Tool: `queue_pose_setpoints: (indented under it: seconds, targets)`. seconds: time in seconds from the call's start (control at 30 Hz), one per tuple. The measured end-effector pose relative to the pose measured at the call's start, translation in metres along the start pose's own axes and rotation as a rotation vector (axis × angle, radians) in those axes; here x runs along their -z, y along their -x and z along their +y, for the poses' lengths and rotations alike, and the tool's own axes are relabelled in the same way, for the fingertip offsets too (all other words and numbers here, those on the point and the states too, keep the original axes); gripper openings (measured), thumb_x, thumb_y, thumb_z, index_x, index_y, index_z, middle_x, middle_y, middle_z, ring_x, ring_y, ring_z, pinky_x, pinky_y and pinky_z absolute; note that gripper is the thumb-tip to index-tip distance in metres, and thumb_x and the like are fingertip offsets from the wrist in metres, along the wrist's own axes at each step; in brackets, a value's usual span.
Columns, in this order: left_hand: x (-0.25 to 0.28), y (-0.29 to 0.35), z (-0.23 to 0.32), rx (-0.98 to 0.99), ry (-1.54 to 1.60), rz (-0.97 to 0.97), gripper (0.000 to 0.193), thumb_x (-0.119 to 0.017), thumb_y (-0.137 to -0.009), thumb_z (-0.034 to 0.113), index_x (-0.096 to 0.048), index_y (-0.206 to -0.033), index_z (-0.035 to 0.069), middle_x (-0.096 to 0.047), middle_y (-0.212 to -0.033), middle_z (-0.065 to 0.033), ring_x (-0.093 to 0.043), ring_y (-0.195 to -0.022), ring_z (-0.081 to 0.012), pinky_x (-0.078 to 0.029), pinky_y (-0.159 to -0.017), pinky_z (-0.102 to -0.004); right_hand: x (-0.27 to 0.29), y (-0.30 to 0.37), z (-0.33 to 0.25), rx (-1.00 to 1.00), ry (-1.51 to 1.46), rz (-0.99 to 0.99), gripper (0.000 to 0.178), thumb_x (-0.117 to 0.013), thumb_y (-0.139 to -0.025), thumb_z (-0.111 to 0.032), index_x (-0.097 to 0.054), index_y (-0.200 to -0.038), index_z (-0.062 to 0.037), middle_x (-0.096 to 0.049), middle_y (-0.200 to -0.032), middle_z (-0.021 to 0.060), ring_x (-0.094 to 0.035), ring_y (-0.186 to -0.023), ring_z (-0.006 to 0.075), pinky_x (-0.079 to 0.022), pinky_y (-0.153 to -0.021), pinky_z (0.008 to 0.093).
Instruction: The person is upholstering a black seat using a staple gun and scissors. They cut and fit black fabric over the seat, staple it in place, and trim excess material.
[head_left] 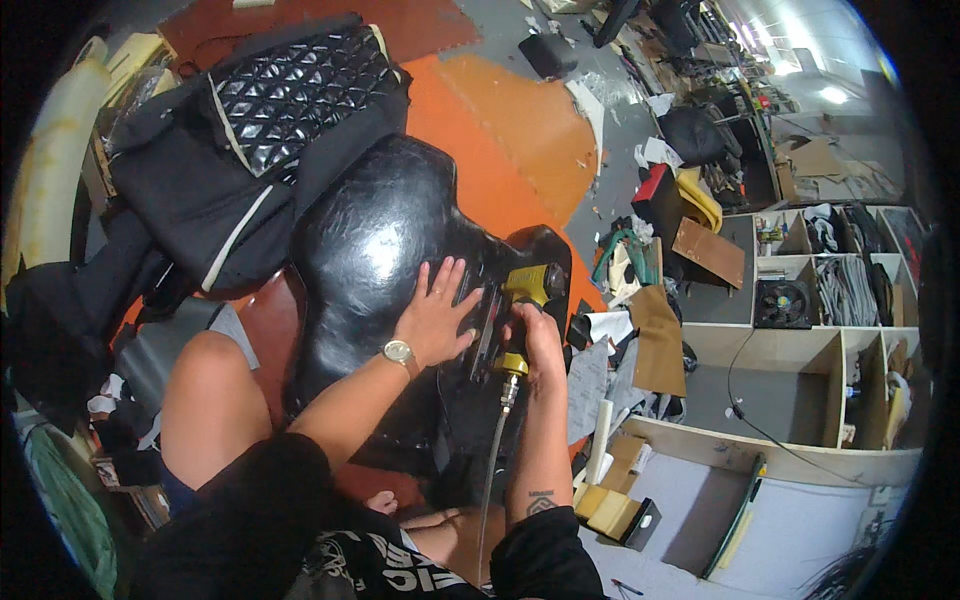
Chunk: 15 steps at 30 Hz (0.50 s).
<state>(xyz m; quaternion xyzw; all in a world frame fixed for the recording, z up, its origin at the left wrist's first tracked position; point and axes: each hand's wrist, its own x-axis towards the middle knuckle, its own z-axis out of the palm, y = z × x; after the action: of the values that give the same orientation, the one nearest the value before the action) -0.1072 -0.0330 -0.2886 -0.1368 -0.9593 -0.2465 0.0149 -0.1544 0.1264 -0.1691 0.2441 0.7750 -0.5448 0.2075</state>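
Observation:
A large, glossy black upholstered piece [375,220], shaped like a seat, lies before me. My left hand [436,318], a watch on its wrist, presses flat on its cover with the fingers spread. Closed round the grip of a yellow air staple gun [530,285] is my right hand [541,345]. The gun's head is over the dark ridged strip on the right part of the piece; whether its nose touches the cover I cannot tell. From the fitting below the grip, a clear air hose [489,480] runs down toward me.
Left of the piece lies black fabric with a quilted panel [300,95]. Orange mats [530,130] cover the floor beyond. To the right are scraps, a brown board [708,252], and wooden shelving [765,345] with a small fan [783,303]. My bare knee [215,400] is at the left.

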Motion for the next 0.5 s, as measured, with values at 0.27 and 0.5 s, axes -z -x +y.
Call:
queue_pose_setpoints:
  seconds: [0.27, 0.5]
  targets:
    - [-0.001, -0.001, -0.001, 0.006, 0.042, 0.013, 0.071, -0.058, -0.097, 0.056, -0.049, -0.158, 0.023, -0.02, -0.172, -0.0262, -0.012, -0.162, -0.0407, -0.007, -0.127, -0.0635, -0.004, -0.007, -0.004, 0.019, 0.048, 0.022, 0.023, -0.061, -0.093, -0.025, -0.066, -0.094, -0.0022, -0.064, -0.069, 0.0075, -0.059, -0.059, 0.0182, -0.048, -0.056, 0.0331]
    - [-0.002, -0.002, 0.0, -0.002, -0.001, -0.012, 0.071, -0.059, -0.096, 0.055, -0.049, -0.158, 0.023, -0.02, -0.172, -0.0264, -0.012, -0.161, -0.041, -0.008, -0.127, -0.0643, -0.019, -0.008, -0.015, 0.0, 0.227, 0.043, 0.027, -0.062, -0.093, -0.025, -0.071, -0.094, -0.0002, -0.067, -0.073, 0.0076, -0.06, -0.063, 0.0185, -0.047, -0.06, 0.0338]
